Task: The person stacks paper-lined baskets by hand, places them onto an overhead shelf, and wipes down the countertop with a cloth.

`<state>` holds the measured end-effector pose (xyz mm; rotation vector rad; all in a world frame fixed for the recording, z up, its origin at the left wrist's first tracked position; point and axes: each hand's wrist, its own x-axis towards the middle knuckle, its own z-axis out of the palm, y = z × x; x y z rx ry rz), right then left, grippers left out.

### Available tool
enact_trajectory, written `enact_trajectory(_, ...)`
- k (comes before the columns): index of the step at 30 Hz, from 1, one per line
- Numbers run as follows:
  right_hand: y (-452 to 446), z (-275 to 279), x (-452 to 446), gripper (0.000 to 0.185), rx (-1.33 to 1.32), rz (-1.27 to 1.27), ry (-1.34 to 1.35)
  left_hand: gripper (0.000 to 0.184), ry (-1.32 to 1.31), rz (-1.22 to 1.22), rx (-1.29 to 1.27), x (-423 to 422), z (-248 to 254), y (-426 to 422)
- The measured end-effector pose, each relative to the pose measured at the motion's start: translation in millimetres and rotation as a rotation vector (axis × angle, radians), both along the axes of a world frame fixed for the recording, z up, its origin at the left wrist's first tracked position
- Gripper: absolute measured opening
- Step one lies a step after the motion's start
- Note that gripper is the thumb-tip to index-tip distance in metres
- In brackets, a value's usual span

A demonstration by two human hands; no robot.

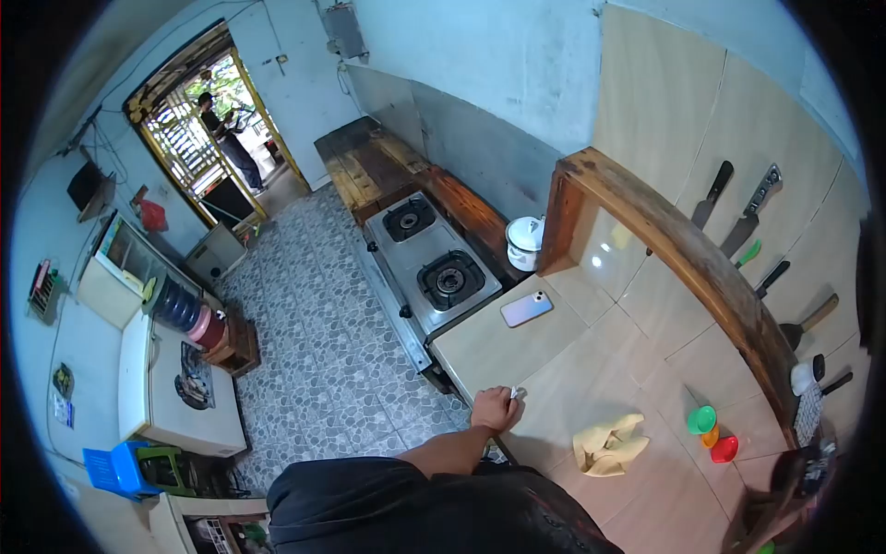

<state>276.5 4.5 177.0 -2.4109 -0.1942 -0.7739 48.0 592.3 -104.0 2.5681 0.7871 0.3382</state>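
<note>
Left hand (496, 409) at the near-left edge of the tiled worktop (554, 369), fingers curled closed around a small white item (516, 393) (possibly a scrap of paper or cloth; too small to identify). The item sits at the hand's right side. Phone (527, 309): lying flat beyond the hand. Stove (429, 263): farther beyond, with a lidded white pot (524, 246) beside it. Yellow cloth (609, 447): crumpled, right of the hand and slightly nearer the body. Green cup (701, 420): well apart, farther right.
</note>
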Motion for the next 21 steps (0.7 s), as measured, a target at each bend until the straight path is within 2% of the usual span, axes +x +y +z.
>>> enact_trajectory(2, -10, 26, 33, 0.05, -0.302, -0.119, -0.122, 0.028, -0.008, 0.008, 0.003, -2, 1, 0)
enact_trajectory(6, -15, 79, 78, 0.042, -1.134, -0.458, -0.431, 0.027, -0.041, 0.01, 0.001, -1, -2, 0)
enact_trajectory(9, -19, 92, 94, 0.037, -1.405, -0.608, -0.596, 0.027, -0.066, 0.015, 0.002, -2, -4, 0)
enact_trajectory(13, -53, 69, 118, 0.049, -1.427, -0.767, -0.512, 0.026, -0.053, 0.012, 0.008, -2, -1, 0)
enact_trajectory(16, -70, 56, 138, 0.054, -1.383, -0.75, -0.455, 0.027, -0.077, 0.015, 0.009, -1, -5, 0)
enact_trajectory(18, -79, 50, 148, 0.059, -1.276, -0.697, -0.383, 0.028, -0.074, 0.014, -0.015, -1, -7, 1)
enact_trajectory(21, -92, 43, 157, 0.066, -0.945, -0.63, -0.236, 0.029, -0.018, 0.085, -0.123, 5, 0, -2)
